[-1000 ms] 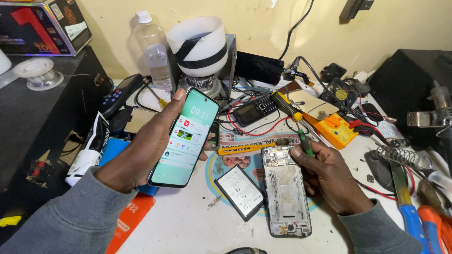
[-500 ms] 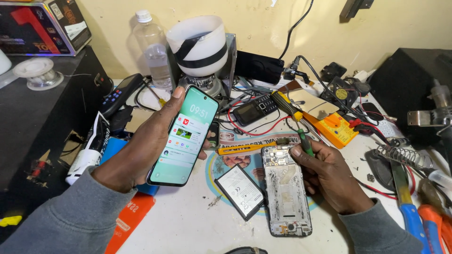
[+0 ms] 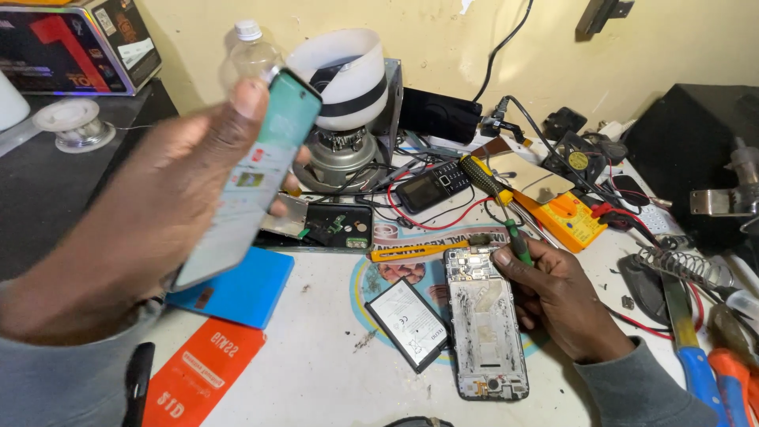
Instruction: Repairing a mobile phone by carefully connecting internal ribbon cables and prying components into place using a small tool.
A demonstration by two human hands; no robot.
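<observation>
- Gripping a lit smartphone [image 3: 251, 175], the left hand [image 3: 142, 229] wraps it, raised and blurred above the blue box [image 3: 237, 291].
- Right hand [image 3: 553, 294] pinches a green-handled screwdriver [image 3: 494, 196], tip at the opened phone frame [image 3: 484, 324] on the white table [image 3: 316, 379]; a loose battery [image 3: 409, 323] lies just beside.

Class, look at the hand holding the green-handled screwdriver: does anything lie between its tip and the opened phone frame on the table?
Nothing visible does. The right hand holds the green-handled screwdriver right at the top edge of the opened phone frame. The loose black battery lies beside the frame, not between.
</observation>
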